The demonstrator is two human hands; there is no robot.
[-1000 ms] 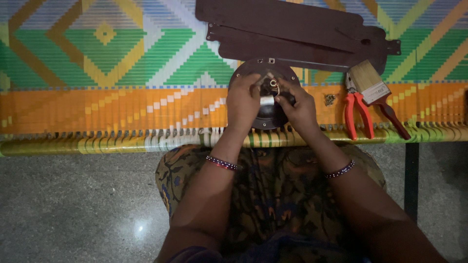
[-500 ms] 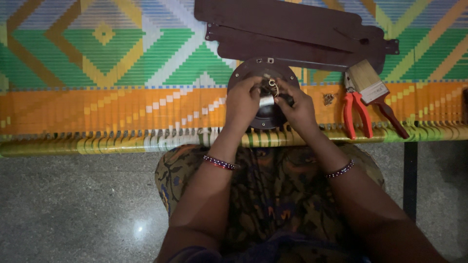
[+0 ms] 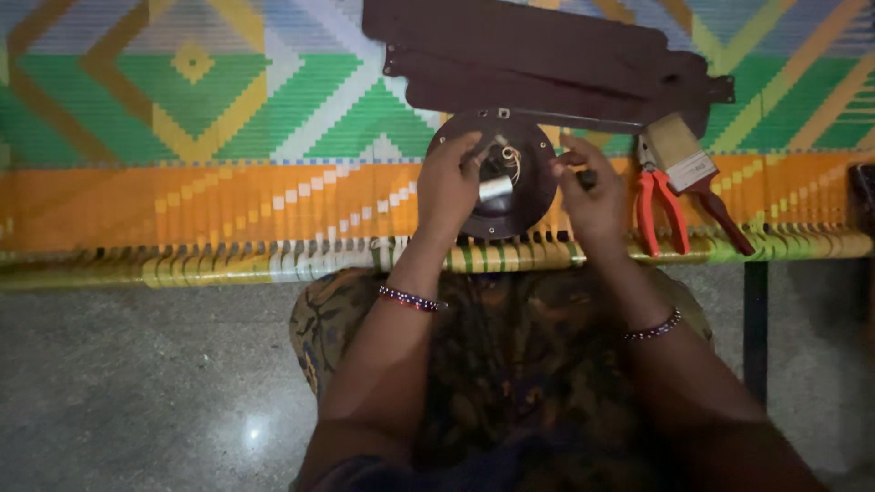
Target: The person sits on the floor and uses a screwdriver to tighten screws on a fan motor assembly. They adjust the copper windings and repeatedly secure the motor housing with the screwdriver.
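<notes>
Brown and round, the motor housing (image 3: 510, 196) sits just above centre of the frame on the woven mat (image 3: 228, 155), and we work on it with both hands. Our left hand (image 3: 448, 187) clasps its left rim, fingers curled onto the disc beside the short silver shaft (image 3: 495, 189), which lies roughly level, pointing left to right. Our right hand (image 3: 592, 191) rests on the right rim, closed around a small dark part we cannot identify. Each hand is equally near.
</notes>
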